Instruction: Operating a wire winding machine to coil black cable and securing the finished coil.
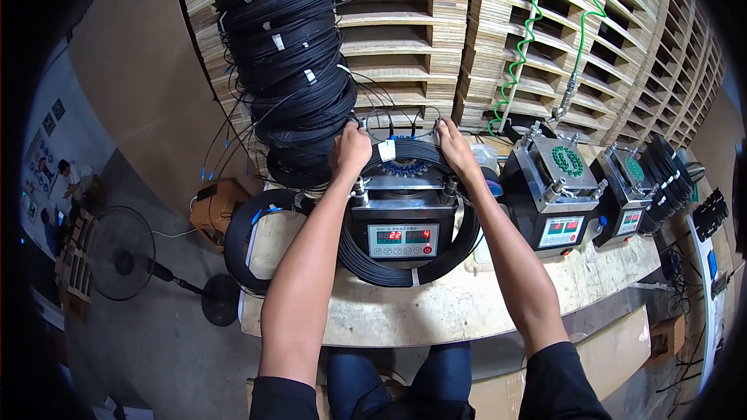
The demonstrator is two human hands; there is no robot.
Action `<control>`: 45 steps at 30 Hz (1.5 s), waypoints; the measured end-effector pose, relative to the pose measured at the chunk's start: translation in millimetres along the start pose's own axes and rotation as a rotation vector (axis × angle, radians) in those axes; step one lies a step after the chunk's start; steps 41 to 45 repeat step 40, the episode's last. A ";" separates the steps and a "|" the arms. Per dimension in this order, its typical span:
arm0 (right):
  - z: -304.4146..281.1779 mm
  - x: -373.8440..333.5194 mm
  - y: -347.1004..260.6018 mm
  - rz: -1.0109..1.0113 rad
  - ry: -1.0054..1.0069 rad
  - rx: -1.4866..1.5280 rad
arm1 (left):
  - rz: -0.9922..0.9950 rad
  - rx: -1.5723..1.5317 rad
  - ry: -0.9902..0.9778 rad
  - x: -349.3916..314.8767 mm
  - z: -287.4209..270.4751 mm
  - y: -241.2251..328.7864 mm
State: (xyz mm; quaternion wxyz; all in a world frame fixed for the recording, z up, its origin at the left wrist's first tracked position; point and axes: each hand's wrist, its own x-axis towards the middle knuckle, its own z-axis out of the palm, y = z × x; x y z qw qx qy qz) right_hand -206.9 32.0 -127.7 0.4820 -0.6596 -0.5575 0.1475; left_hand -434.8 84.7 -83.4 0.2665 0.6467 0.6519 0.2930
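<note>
A black cable coil with white ties loops round a bench-top polishing machine, which has lit red digits on its front panel. Blue connectors ring the round fixture on its top plate. At the machine's back left corner, my left hand is closed on what looks like a corner clamp, mostly hidden by the fingers. My right hand pinches the matching clamp at the back right, also largely covered. Two metal front clamps, left and right, stand untouched below my wrists.
A tall stack of black cable coils rises at back left; another coil lies at the table's left. Two similar machines, one nearer and one farther, stand right. Wooden pallets line the back; a fan stands left.
</note>
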 end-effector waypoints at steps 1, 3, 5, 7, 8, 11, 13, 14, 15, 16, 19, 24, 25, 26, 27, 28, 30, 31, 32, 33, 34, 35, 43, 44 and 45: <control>-0.3 -0.2 -3.6 0.007 0.009 0.027 | 0.027 0.045 -0.016 1.5 -1.0 3.2; -0.5 -2.6 -9.6 0.020 0.008 0.003 | 0.026 0.115 -0.004 4.6 -1.1 6.5; -0.4 -4.8 -8.3 0.037 0.012 -0.023 | 0.029 0.185 0.004 6.6 5.1 3.6; -0.2 -5.6 -9.9 0.025 0.014 -0.077 | 0.014 0.003 0.073 4.0 10.7 -0.8; -1.5 -5.5 -11.7 0.027 0.014 -0.078 | 0.014 0.003 0.071 4.6 11.5 -0.2; -5.5 -8.7 -26.1 0.130 -0.006 -0.180 | -0.006 -0.011 0.061 7.8 8.9 0.0; -0.6 -10.4 -27.8 0.108 0.010 -0.174 | -0.004 0.028 0.059 7.9 5.4 -2.2; 0.0 -10.1 -26.2 0.086 0.030 -0.169 | 0.003 0.067 0.055 7.7 4.9 -1.6; 0.5 -9.0 -25.1 0.083 0.031 -0.172 | 0.003 0.063 0.056 7.8 3.8 -0.8; 0.3 -8.3 -20.8 0.083 0.027 -0.150 | -0.029 0.049 0.034 4.7 1.6 1.9; -1.0 -3.6 -9.9 0.062 0.015 -0.109 | -0.044 0.026 0.028 0.4 2.9 6.0; 1.1 -4.4 -13.6 0.014 -0.004 -0.117 | 0.013 -0.022 0.003 3.0 5.2 3.9; 1.5 -6.5 -19.9 0.050 -0.037 -0.135 | 0.008 -0.033 -0.003 1.4 2.5 2.5; 1.5 -7.6 -26.3 0.050 -0.039 -0.129 | 0.006 -0.028 -0.001 6.7 3.7 -2.7; 1.9 -7.7 -33.4 0.079 -0.065 -0.186 | 0.024 -0.057 0.028 14.7 6.1 -9.4; -2.4 -5.2 -33.4 0.111 -0.084 -0.249 | 0.048 -0.091 0.050 16.0 9.1 -6.2; -3.9 -2.0 -36.0 0.178 -0.095 -0.300 | 0.051 -0.078 0.058 17.1 12.9 -3.0; -2.7 -1.8 -36.0 0.232 -0.082 -0.329 | 0.052 -0.066 0.065 12.2 11.7 2.7; -3.1 -2.2 -35.6 0.285 -0.069 -0.358 | 0.053 -0.067 0.060 6.8 10.2 8.2; -4.7 -4.4 -34.3 0.316 -0.044 -0.345 | 0.038 -0.045 0.040 1.0 8.7 13.6; -2.9 -6.4 -37.5 0.313 -0.047 -0.342 | 0.021 -0.020 0.029 -2.9 3.6 14.4; -1.3 -8.2 -40.7 0.294 -0.037 -0.312 | 0.019 -0.018 0.032 -3.3 0.5 11.8; 2.1 -2.1 -25.3 0.172 -0.018 -0.138 | 0.022 0.011 0.032 -3.5 -3.6 8.3; 2.1 -2.1 -25.3 0.172 -0.018 -0.138 | 0.022 0.011 0.032 -3.5 -3.6 8.3; 2.1 -2.1 -25.3 0.172 -0.018 -0.138 | 0.022 0.011 0.032 -3.5 -3.6 8.3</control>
